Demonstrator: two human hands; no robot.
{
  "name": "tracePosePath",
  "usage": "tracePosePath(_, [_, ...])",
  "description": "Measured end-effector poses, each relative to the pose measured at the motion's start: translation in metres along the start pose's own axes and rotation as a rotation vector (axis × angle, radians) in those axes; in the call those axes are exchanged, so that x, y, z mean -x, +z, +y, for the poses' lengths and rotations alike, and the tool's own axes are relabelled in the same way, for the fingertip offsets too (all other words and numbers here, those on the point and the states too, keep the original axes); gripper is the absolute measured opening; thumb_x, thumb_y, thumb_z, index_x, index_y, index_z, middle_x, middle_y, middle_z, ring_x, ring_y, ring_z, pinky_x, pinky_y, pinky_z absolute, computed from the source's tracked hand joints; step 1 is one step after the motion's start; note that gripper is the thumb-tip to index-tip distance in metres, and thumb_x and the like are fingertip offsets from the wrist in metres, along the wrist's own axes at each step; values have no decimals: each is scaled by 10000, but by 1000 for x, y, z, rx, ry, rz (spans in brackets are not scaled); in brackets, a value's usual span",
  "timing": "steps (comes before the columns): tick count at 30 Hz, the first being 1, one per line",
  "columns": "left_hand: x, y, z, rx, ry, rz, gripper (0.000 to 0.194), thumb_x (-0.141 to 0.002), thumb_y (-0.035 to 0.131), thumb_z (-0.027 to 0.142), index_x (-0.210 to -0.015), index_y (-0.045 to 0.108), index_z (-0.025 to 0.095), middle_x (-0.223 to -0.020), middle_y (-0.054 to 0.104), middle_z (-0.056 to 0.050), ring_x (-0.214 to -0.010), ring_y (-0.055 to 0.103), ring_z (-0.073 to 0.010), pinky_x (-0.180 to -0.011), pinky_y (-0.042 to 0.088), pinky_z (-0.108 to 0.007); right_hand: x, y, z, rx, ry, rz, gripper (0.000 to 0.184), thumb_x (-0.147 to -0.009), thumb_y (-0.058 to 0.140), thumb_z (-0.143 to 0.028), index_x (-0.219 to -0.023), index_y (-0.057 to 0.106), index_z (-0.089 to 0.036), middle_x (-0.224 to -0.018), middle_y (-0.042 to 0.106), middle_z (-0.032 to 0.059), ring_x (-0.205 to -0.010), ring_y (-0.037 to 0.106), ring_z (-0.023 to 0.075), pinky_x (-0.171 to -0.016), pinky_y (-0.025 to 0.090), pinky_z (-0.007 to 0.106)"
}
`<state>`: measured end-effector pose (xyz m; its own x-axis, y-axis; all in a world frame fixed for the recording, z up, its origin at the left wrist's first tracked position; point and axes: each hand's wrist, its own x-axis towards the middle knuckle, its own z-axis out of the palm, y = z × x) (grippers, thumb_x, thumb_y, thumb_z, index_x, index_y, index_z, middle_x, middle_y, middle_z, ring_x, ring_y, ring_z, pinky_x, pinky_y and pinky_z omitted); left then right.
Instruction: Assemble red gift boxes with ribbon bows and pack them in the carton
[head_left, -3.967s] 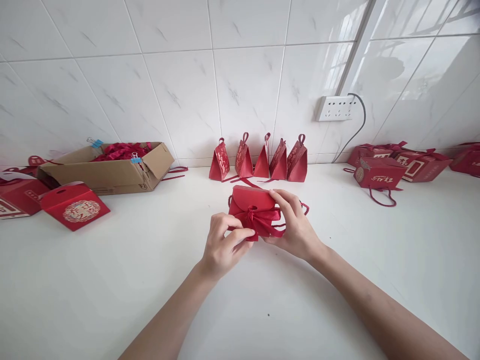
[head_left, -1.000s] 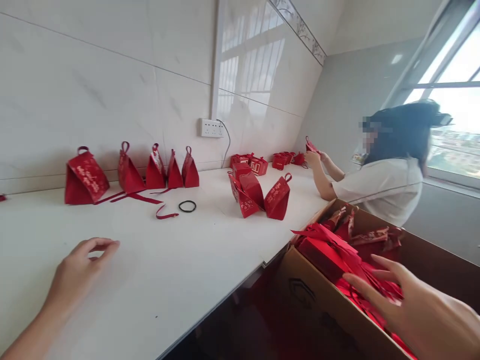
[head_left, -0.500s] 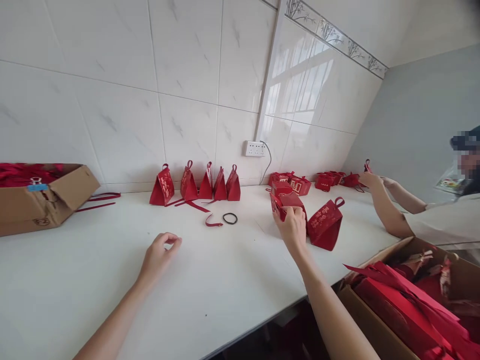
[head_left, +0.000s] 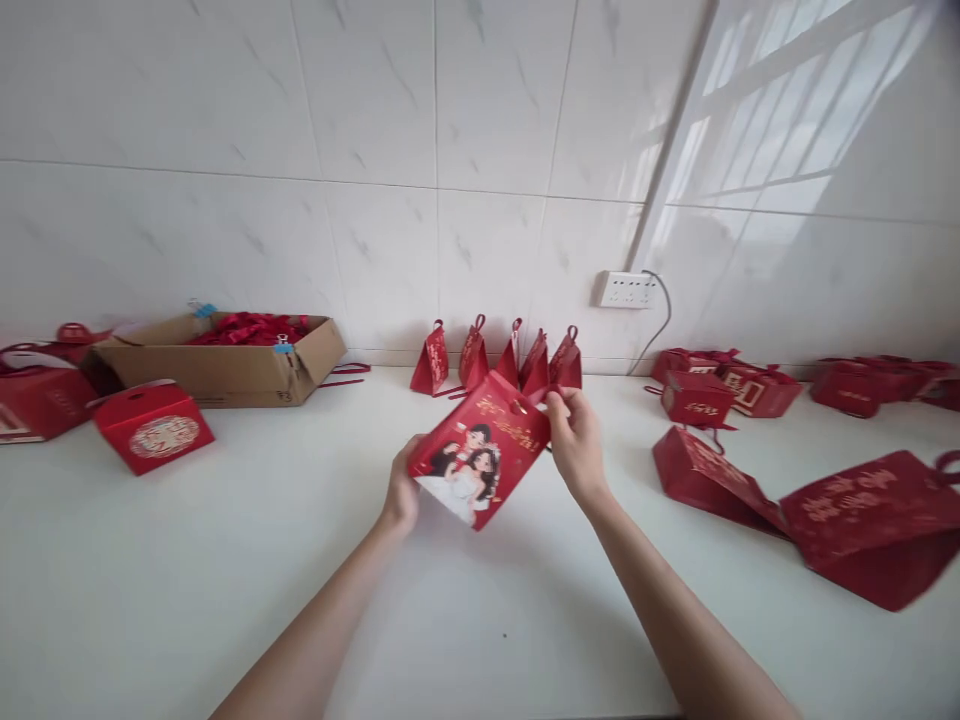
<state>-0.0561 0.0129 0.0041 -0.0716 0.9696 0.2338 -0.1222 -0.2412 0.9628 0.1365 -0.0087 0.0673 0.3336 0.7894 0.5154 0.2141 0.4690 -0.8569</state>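
Observation:
Between my two hands, above the white table (head_left: 435, 620), a red gift box (head_left: 487, 450) is held tilted, showing a printed couple and gold lettering. My left hand (head_left: 403, 490) grips its left side, the fingers partly hidden behind it. At the upper right corner my right hand (head_left: 576, 435) pinches the box's edge. Behind it, against the wall, stands a row of red tent-shaped boxes (head_left: 430, 362) with ribbon loops on top. To the right of my right hand lie a red box on its side (head_left: 712, 475) and a larger tent-shaped box (head_left: 874, 525).
At the left, a cardboard box (head_left: 217, 378) holds red ribbons, with a red box with a round pattern (head_left: 161, 425) before it. Several small red boxes (head_left: 757, 388) sit at the back right. A power strip (head_left: 627, 290) with a cable is on the wall.
My right hand has brought a red box from the right to the middle, and my left hand has come onto it. The view has swung left; the co-worker is out of sight.

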Motion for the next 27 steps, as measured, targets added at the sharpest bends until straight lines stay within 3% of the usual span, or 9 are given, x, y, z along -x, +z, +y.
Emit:
tracePosePath(2, [1,-1,0,73,-2,-53,364,-723,507,503,-841,598,170,-863,666,-66,-832,619,-231,-726,480,-325,6,0,8,-35,22,15,332,-856,492,-509,-775,498,-188,-678,541,-12,-529,467,99,-443,388,201])
tracePosePath(7, [15,6,12,13,29,-490,461,-770,570,562,-1014,599,172,-1039,659,-93,-955,610,-243,-823,471,-332,21,-11,3,-29,-70,-35,240,-850,539,-429,-790,518,-197,-712,560,-17,-539,518,95,-446,416,200])
tracePosePath(10, [26,11,21,-106,51,-623,403,-753,676,451,-1049,592,191,-1021,664,-69,-944,615,-229,-837,482,-324,27,-14,-9,41,-182,-25,151,-846,546,-329,-764,522,-204,-662,537,-37,-510,515,85,-430,404,192])
tracePosePath(13, [32,12,24,-201,53,-612,266,-777,672,349,-983,612,192,-932,679,-48,-874,630,-209,-790,500,-312,29,-16,-16,81,-264,-35,135,-847,555,-298,-747,542,-208,-628,548,-41,-496,517,83,-428,410,192])
tracePosePath(18, [34,16,35,-170,103,-587,266,-761,677,308,-997,604,207,-901,672,-34,-835,630,-192,-726,520,-287,29,-16,-20,43,-208,-62,194,-846,588,-344,-710,578,-206,-612,588,-33,-508,534,89,-429,422,189])
tracePosePath(21, [40,28,51,-126,171,-470,273,-750,687,325,-993,616,222,-895,665,-21,-784,627,-166,-666,520,-251,34,-12,-20,37,-210,-88,164,-846,592,-320,-725,594,-210,-639,622,-32,-511,548,89,-431,434,187])
tracePosePath(24, [47,42,65,-171,228,-368,131,-787,660,328,-784,651,197,-753,651,-5,-684,607,-134,-603,501,-216,41,-8,-21,24,-244,-101,121,-850,587,-266,-742,599,-214,-687,653,-29,-544,575,90,-444,445,181])
tracePosePath(27, [52,47,69,-220,298,-291,181,-819,632,283,-664,637,191,-639,611,19,-599,566,-103,-561,475,-194,46,-7,-25,-22,-260,-143,133,-872,561,-249,-750,596,-213,-683,645,-39,-561,579,80,-454,440,167])
